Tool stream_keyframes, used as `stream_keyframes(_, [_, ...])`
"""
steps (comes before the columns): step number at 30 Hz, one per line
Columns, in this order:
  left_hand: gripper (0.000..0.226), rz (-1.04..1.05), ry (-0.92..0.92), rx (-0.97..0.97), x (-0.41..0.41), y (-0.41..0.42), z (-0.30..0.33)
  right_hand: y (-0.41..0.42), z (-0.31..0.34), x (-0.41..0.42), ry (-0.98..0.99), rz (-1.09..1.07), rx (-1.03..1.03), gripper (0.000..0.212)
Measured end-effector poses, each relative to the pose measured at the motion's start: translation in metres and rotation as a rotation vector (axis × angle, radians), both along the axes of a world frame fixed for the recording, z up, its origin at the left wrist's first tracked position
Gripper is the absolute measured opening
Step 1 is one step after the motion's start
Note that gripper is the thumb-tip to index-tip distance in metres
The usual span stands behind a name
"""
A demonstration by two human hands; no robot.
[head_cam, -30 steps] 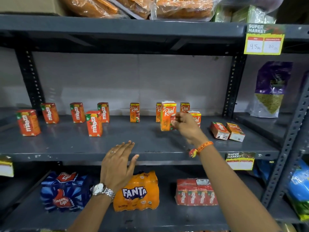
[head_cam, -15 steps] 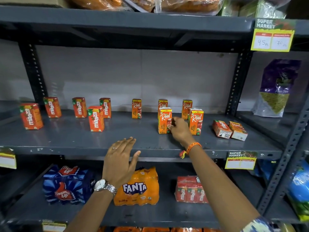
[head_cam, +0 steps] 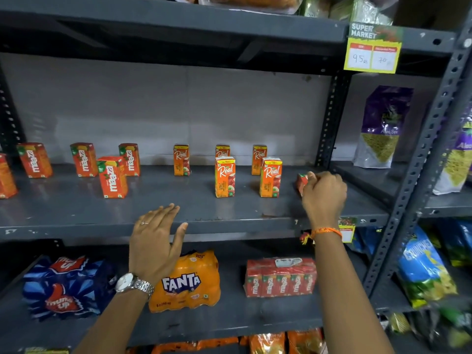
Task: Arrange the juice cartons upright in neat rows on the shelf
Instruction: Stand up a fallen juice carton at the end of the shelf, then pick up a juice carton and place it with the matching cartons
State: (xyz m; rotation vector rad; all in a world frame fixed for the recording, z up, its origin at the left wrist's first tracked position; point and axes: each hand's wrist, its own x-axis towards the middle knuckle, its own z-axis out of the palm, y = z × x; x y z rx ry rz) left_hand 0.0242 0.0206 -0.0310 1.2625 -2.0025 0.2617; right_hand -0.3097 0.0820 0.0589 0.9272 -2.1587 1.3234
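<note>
Several orange Real cartons stand upright on the grey shelf (head_cam: 178, 213): three in a back row (head_cam: 181, 159) and two in front (head_cam: 224, 176), (head_cam: 270, 177). To the left, several red Maaza cartons (head_cam: 112, 177) stand upright. My right hand (head_cam: 323, 195) is at the right end of the shelf, fingers closed around a lying Real carton (head_cam: 302, 181), of which only a red corner shows. A second lying carton there is hidden behind the hand. My left hand (head_cam: 155, 238) hovers flat and open before the shelf's front edge, holding nothing.
A lower shelf holds a Thums Up pack (head_cam: 63, 287), a Fanta pack (head_cam: 189, 282) and a wrapped Maaza multipack (head_cam: 279, 277). A price tag (head_cam: 372, 48) hangs from the top shelf. Snack bags (head_cam: 383, 126) fill the right-hand bay beyond a perforated upright (head_cam: 329, 118).
My right hand let go of the front Real carton, which now stands upright, and moved right to close on a lying carton. My left hand stayed in place.
</note>
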Motion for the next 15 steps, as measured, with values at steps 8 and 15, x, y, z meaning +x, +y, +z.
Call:
stream_keyframes(8, [0.056, 0.004, -0.001, -0.048, -0.003, -0.006, -0.008, -0.015, 0.0, -0.004, -0.119, -0.157, 0.302, 0.038])
stream_keyframes(15, [0.054, 0.008, 0.004, -0.066, -0.002, -0.01, -0.01, -0.024, 0.01, 0.01, -0.251, -0.058, 0.31, 0.057])
